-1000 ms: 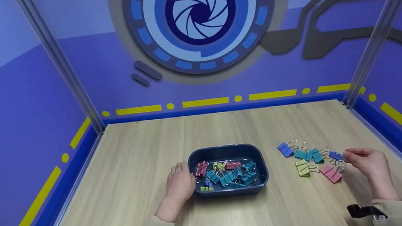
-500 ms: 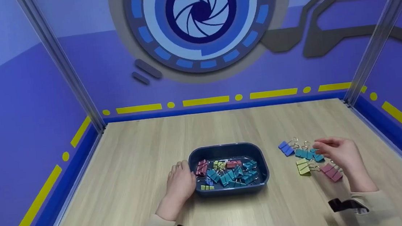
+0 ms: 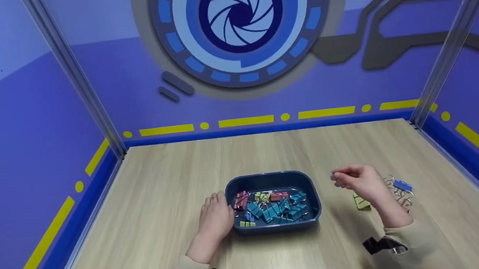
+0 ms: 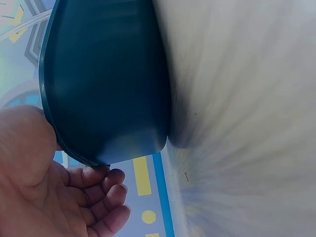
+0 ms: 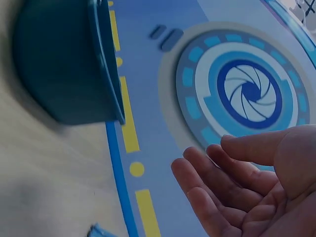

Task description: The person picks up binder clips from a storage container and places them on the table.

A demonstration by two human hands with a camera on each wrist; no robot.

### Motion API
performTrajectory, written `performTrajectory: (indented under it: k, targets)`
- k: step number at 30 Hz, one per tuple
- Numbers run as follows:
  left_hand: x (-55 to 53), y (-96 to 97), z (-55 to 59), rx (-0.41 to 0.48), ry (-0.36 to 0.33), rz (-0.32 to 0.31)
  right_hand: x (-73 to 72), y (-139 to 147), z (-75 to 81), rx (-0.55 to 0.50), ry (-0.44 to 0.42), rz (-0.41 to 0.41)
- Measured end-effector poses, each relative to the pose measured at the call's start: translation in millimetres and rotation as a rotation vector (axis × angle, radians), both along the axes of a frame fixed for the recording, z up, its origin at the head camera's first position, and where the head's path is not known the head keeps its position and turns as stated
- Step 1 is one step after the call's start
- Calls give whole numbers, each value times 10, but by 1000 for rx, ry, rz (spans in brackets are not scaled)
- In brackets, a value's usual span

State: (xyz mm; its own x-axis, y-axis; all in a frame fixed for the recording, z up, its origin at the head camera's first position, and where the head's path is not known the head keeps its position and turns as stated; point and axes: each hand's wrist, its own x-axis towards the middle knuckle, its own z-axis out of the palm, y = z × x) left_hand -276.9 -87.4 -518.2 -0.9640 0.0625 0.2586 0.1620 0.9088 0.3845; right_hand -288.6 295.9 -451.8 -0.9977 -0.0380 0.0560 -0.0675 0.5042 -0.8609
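Observation:
In the head view a dark blue plastic box [image 3: 269,230] holds several binder clips, among them a teal binder clip [image 3: 272,212] and a red one. My left hand [image 3: 215,214] grips its left rim; the left wrist view has the thumb over the rim and the fingers [image 4: 106,202] loosely curled by the corner. To the right of the box, my right hand [image 3: 362,180] hovers with fingertips over a blue binder clip [image 3: 333,177], mostly hidden. The right wrist view shows those fingers [image 5: 217,177] relaxed, thumb apart from them, holding nothing.
Beneath and beside the right forearm lie a yellow binder clip [image 3: 361,202] and another blue binder clip [image 3: 402,186]; other loose clips are mostly covered by the hand. Printed blue panels [image 3: 168,114] enclose the wooden table [image 3: 161,180] at the back and sides.
My right hand has moved left from the rightmost blue binder clip, across the loose clips, to the leftmost blue one. The left hand and the box have stayed put.

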Motion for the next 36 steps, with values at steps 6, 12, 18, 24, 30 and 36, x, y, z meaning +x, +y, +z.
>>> performTrajectory:
  k: [6, 12, 18, 24, 30, 36]
  targets:
    - [6, 0, 2, -3, 15, -4, -16, -234, -30, 31, 28, 69]
    - [13, 5, 1, -11, 36, -7, -29, -455, -98, 27, 47, 94]
    - [9, 4, 0, -10, 36, -6, -28, -656, -154, 48, 54, 140]
    - [4, 1, 2, -4, 23, -7, -33, -835, -235, 101, 38, 184]
    - [0, 3, 5, -6, 27, -7, -46, -951, -316, 93, 46, 240]
    - [0, 2, -4, -4, 32, -6, -61, -1037, -365, 119, 95, 301]
